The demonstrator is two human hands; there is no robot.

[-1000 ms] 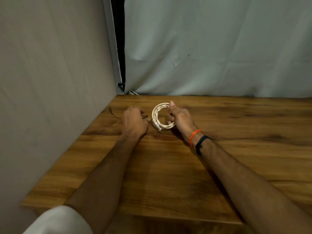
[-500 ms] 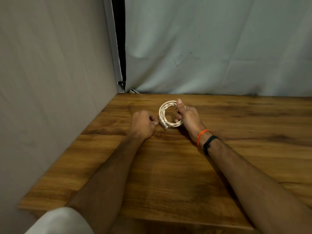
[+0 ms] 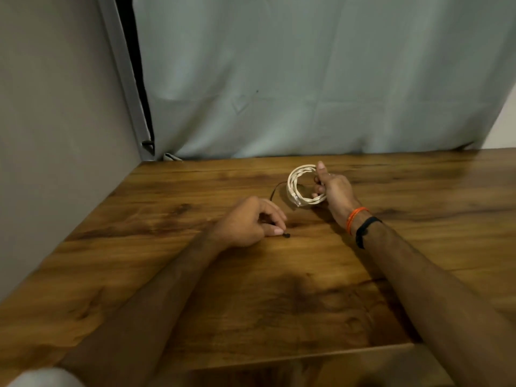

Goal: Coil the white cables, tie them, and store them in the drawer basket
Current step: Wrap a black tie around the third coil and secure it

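A white cable (image 3: 296, 188) is wound into a small round coil with a clear plug end at its lower left. My right hand (image 3: 333, 191) grips the coil's right side and holds it upright just above the wooden table (image 3: 251, 289), thumb on top. A thin black tie (image 3: 275, 191) runs from the coil's left side down toward my left hand (image 3: 250, 223). That hand rests on the table to the lower left of the coil, fingers pinched on the tie's black end (image 3: 286, 235). No drawer basket is in view.
A grey wall panel (image 3: 55, 135) stands along the table's left side. A pale cloth backdrop (image 3: 307, 79) hangs behind the table's far edge. The table's front edge (image 3: 307, 356) lies near my forearms.
My left hand has pulled back from the coil toward me, drawing the black tie out across the table. My right hand keeps the coil, and the view has shifted left.
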